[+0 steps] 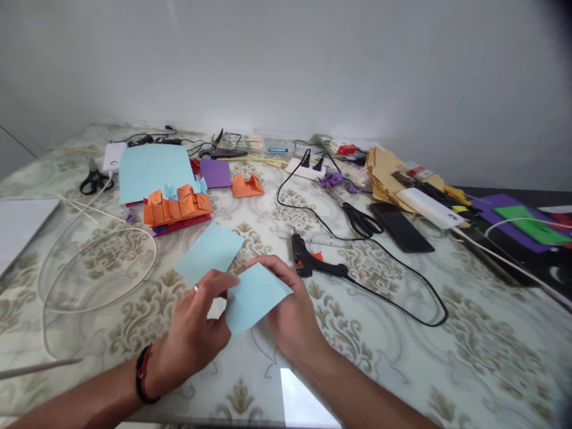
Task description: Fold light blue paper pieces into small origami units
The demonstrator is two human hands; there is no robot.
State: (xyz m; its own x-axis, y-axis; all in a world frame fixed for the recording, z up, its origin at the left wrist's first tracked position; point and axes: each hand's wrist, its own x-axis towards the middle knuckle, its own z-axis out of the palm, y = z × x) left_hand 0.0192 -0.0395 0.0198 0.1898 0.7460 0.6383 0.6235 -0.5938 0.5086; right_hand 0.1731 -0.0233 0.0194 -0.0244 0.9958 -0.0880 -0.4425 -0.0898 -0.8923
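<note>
Between my two hands is a light blue square of paper [257, 298], raised above the patterned table cover. My left hand [196, 316] pinches its left edge between thumb and forefinger; a ring and a dark bracelet show on that arm. My right hand [290, 310] holds the paper from behind on the right side, with some fingers hidden by it. Another light blue sheet [212, 247] lies flat just beyond my left hand. Further back stands a row of folded orange paper pieces [179, 205] with light blue ones on top. To the right rests a black glue gun [315, 259].
Black-handled scissors [361, 220] and a phone [400, 227] lie at right, near a white power strip [306, 168]. The glue gun's cord loops across the right side. A white cable [96, 310] coils at left. A large blue sheet [154, 170] and purple square [215, 173] lie behind.
</note>
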